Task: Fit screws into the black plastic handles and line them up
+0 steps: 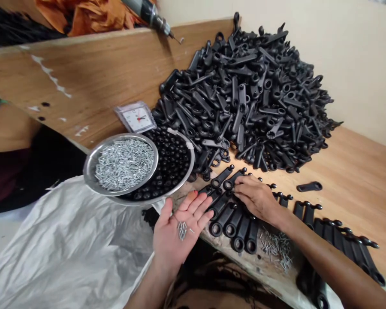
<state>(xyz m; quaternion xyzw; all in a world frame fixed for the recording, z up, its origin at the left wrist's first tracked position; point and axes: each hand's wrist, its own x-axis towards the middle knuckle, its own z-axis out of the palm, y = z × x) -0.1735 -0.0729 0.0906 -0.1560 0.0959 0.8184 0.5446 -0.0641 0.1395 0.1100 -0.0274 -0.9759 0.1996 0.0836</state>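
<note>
On a wooden bench [350, 180], a big heap of black plastic handles [244, 98] rises behind a row of handles [234, 227]. The right hand [255, 199] lies palm down on that row, fingers spread; just beside it, the open left hand [180, 227] cradles a few small screws [182, 230] on its palm.

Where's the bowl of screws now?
In the head view, the steel bowl of screws sits up and left of the left hand, overlapping a larger steel bowl of black knobs, just below a square clock.

Wooden bench [350, 180]: heap of black plastic levers [244, 98], loose silver screws [276, 249].
</note>
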